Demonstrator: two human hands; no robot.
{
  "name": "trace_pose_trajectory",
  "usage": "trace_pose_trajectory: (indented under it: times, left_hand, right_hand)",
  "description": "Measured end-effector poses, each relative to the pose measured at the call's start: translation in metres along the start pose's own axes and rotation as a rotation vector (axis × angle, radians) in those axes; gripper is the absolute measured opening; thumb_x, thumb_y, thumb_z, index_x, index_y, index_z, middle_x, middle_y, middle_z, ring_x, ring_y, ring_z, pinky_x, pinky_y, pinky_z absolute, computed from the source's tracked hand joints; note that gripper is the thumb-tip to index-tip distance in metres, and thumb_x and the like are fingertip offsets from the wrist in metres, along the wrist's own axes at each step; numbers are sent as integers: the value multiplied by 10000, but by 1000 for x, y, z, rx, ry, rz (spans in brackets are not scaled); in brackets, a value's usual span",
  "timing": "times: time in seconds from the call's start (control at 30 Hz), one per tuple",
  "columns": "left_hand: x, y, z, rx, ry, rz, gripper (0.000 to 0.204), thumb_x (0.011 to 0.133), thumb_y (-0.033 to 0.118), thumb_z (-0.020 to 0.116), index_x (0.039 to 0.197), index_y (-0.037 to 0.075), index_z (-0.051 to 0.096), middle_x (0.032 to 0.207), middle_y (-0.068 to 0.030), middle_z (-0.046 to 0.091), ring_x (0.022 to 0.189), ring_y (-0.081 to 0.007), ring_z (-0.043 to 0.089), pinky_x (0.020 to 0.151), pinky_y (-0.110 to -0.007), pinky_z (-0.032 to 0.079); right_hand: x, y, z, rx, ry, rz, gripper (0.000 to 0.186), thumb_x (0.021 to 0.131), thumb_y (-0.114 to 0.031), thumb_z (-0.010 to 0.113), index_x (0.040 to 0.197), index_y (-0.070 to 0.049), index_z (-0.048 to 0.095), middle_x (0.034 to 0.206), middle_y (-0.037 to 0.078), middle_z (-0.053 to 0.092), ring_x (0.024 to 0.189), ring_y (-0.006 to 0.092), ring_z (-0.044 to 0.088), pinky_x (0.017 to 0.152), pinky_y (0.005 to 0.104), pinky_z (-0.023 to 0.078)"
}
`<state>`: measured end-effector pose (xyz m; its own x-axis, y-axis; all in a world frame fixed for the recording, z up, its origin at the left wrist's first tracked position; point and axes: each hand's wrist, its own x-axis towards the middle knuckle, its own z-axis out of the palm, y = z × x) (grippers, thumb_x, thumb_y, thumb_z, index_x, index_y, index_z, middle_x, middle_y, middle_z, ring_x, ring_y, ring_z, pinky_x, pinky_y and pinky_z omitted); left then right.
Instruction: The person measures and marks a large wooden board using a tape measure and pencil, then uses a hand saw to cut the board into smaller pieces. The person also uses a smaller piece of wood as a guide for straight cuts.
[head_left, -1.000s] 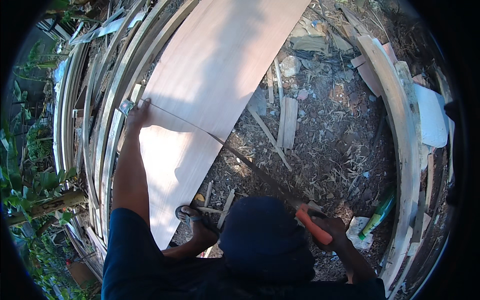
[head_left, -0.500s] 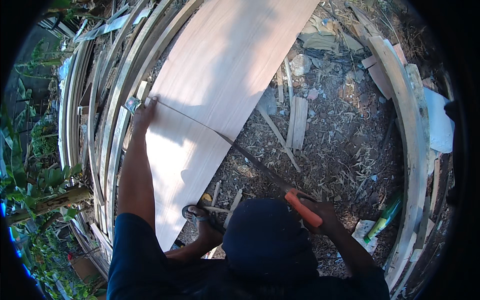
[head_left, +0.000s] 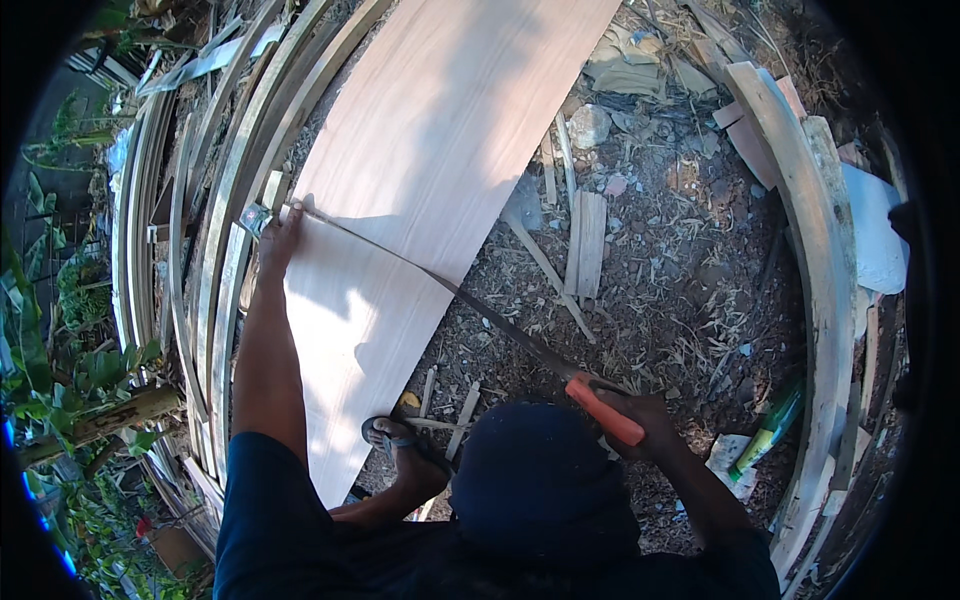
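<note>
A long sheet of plywood (head_left: 420, 130) slants from the top of the view down to the lower left. At its left edge my left hand (head_left: 278, 240) is closed, thumb on top. Right by its fingers is a small box-shaped thing (head_left: 255, 219), like a tape measure; whether I hold it is unclear. My right hand (head_left: 642, 420) grips the orange handle of a handsaw (head_left: 520, 338). The dark blade points up and left to the board's right edge. From there a thin dark line crosses the board to my left hand.
Long timber strips (head_left: 245, 150) lie along the left, beside green plants (head_left: 80, 390). At right are a curved-looking plank (head_left: 815, 230) and a green bottle (head_left: 770, 430). Wood scraps (head_left: 588, 245) litter the soil. A sandalled foot (head_left: 400, 440) rests by the board's lower edge.
The whole scene has shifted slightly left in view. The handsaw and my right hand have moved a little relative to the board; my left hand stays at the board's edge.
</note>
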<state>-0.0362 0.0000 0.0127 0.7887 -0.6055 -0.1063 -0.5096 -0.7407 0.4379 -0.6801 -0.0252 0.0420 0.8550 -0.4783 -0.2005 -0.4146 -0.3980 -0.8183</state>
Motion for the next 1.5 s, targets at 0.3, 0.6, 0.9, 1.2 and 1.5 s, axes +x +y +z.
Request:
trace_pose_trajectory:
  times: [0.3, 0.6, 0.9, 1.2, 1.5]
  left_hand:
    - [8, -9, -1, 22, 5, 49, 685, 832, 641, 662, 920, -38, 693, 838, -114, 668, 817, -228, 621, 776, -358, 483]
    - [9, -9, -4, 73, -28, 30, 723, 853, 683, 588, 829, -34, 678, 747, -141, 639, 751, -272, 606, 727, -410, 461]
    - [14, -8, 1, 110, -115, -119, 769, 846, 707, 570, 987, -42, 674, 923, -201, 676, 904, -312, 644, 827, -413, 475]
    - [18, -17, 4, 102, -31, -30, 801, 836, 701, 590, 1145, -37, 628, 1009, -216, 681, 948, -373, 643, 831, -441, 473]
    - [22, -47, 19, -85, -185, 58, 818, 868, 631, 592, 1312, -53, 533, 1275, -298, 577, 1220, -404, 549, 1014, -442, 427]
  right_hand:
    - [-26, 21, 15, 334, 18, 92, 596, 785, -167, 730, 1348, -167, 534, 1079, 113, 697, 917, 321, 698, 806, 385, 560]
    - [77, 21, 35, 212, 91, -136, 656, 740, -159, 752, 1361, -177, 541, 1072, 118, 695, 853, 304, 700, 713, 382, 562]
    - [-49, 29, 3, -4, 7, -122, 713, 718, -236, 753, 1383, -219, 498, 911, 66, 700, 810, 317, 698, 708, 453, 559]
    - [27, 35, 17, 120, 239, -127, 632, 696, -161, 764, 1303, -107, 595, 1038, 121, 710, 831, 293, 708, 726, 387, 561]
    - [-43, 10, -57, 581, 634, 289, 698, 708, -444, 750, 1155, 79, 633, 882, 74, 670, 736, 138, 616, 710, 302, 483]
